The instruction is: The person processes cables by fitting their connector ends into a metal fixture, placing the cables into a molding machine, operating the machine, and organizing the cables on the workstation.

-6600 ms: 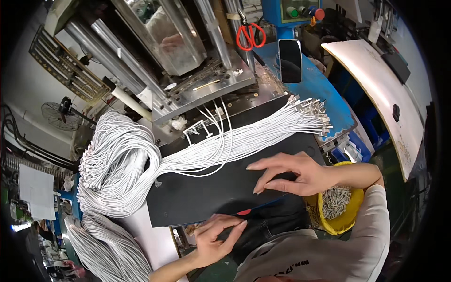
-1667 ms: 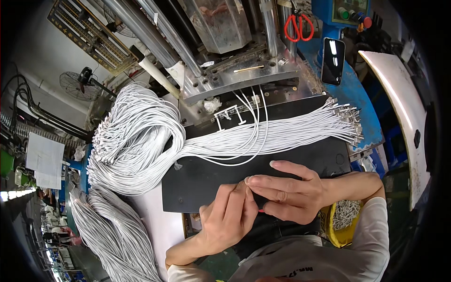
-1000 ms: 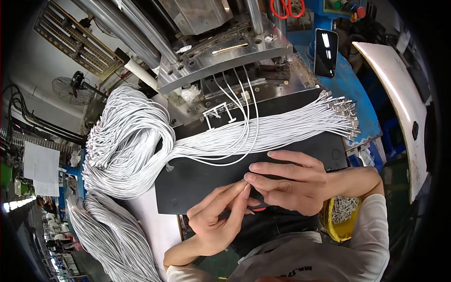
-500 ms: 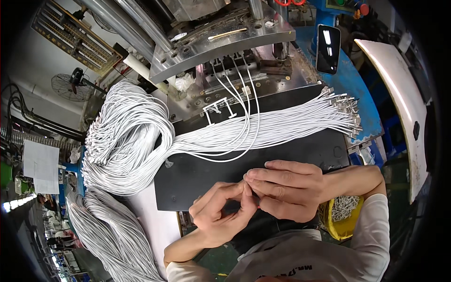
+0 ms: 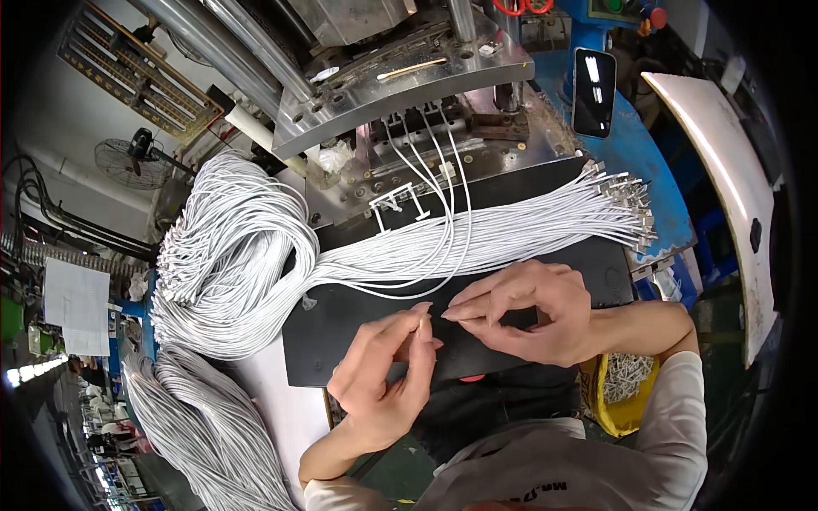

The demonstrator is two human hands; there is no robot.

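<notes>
My left hand (image 5: 382,368) and my right hand (image 5: 530,313) hover over the near edge of a black mat (image 5: 332,332), fingertips close together but apart. The left thumb and forefinger are pinched; whatever sits between them is too small to make out. My right hand is also closed in a pinch, its contents hidden. Just beyond lies a bundle of white cables (image 5: 503,230) with metal connectors (image 5: 626,204) at its right end. Several cables loop from it into the mould (image 5: 426,136) of a press. A white branched plastic piece (image 5: 397,204) rests behind the bundle.
Coiled white cable (image 5: 230,255) piles up at the left, with a second bundle (image 5: 204,426) hanging below. The press plate (image 5: 409,77) overhangs the mould, a cotton swab on it. A phone (image 5: 594,92) stands at the back right. A yellow bin (image 5: 609,417) of white scraps sits beside my right forearm.
My hands have drawn apart from touching. The right has risen and curled its fingers into a pinch; the left has shifted slightly left. The cables hold their place.
</notes>
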